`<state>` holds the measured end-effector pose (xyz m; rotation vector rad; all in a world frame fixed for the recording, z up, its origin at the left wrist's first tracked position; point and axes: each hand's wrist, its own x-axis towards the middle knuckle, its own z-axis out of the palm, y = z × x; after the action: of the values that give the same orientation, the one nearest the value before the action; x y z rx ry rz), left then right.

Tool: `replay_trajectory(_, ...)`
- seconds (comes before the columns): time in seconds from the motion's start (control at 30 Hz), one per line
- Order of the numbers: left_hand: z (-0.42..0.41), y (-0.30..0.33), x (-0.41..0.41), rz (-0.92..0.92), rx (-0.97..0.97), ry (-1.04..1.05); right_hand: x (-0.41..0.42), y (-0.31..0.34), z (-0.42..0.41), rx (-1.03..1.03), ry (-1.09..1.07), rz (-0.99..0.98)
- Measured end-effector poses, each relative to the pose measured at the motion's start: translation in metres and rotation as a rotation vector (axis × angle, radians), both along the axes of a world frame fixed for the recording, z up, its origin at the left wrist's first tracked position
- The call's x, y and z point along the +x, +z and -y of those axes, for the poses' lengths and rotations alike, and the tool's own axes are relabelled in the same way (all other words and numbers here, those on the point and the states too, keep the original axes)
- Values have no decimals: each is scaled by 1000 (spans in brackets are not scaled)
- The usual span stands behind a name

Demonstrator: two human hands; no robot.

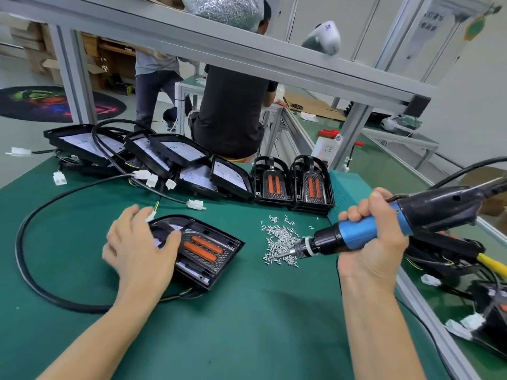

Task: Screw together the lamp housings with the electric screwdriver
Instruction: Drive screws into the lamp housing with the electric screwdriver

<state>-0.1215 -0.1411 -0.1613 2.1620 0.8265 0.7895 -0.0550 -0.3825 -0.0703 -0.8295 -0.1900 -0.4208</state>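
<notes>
A black lamp housing (208, 250) with two orange strips lies flat on the green mat in front of me. My left hand (140, 248) rests on its left half with relaxed fingers, holding it down. My right hand (375, 237) grips the blue-and-black electric screwdriver (365, 231), held nearly level. Its bit points left into a pile of small silver screws (279, 239) to the right of the housing. A thick black cable (27, 270) loops from the housing round the left side.
Several open housings with white inserts (153, 154) lean in a row at the back. Two assembled housings (293, 182) stand by a teal box (343, 187). More housings and connectors lie at the right edge (444, 256). People work behind the aluminium frame (236, 111).
</notes>
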Motion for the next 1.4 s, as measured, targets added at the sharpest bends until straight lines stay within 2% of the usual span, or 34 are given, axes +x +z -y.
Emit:
replay_trajectory(0.1,15,29,15,105,166,-223,0,0,4,15,-42,3)
replay_trajectory(0.17,33,46,29,84,239,-435,-1,0,6,22,-64,-1)
replay_trajectory(0.27,63,54,54,-109,401,-692,-2,-1,10,26,-84,-10)
replay_trajectory(0.37,89,47,74,-332,581,-814,-3,-3,16,31,-95,-14)
replay_trajectory(0.47,103,37,86,-488,690,-835,-3,-5,23,32,-105,-7)
replay_trajectory(0.63,110,22,91,-563,749,-810,-2,-7,30,42,-103,-5)
replay_trajectory(1.17,120,9,83,-490,842,-771,-3,-14,33,42,-81,-34)
replay_trajectory(1.4,121,1,85,-508,811,-706,-5,-13,38,25,-88,-34)
